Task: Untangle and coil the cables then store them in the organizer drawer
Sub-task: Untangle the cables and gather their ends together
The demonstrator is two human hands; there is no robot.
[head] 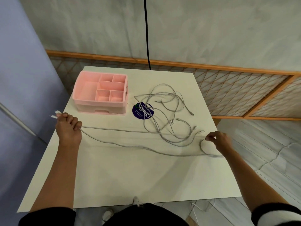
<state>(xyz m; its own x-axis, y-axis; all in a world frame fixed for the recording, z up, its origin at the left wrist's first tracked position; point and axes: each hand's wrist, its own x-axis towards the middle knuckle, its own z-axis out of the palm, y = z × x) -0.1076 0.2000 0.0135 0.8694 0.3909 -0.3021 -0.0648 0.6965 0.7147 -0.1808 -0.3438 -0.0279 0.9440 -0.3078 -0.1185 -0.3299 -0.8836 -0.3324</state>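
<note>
Head view: one grey cable is held stretched over the white table, long axis running left-right between the two hands.
Left hand: fist closed round one end of the cable; white plugs stick out past the knuckles.
Right hand: thumb and fingertips pinched on the same cable, other fingers curled.
Slack: a second run sags on the table back toward the left hand (probably one cable doubled, not certain).
Tangle: the other cables are heaped loose beyond the taut run, nearer the right hand, partly over a blue sticker. Whether the taut run is threaded through the heap cannot be told.
Organizer: rigid pink plastic with open compartments on top. The drawer in its front face looks closed. It sits just beyond the left hand.
Material: thin, limp, matte cord; coils are likely to spring open.
Next move, judged: cable to be drawn clear toward the near edge, then wound at the left hand.
</note>
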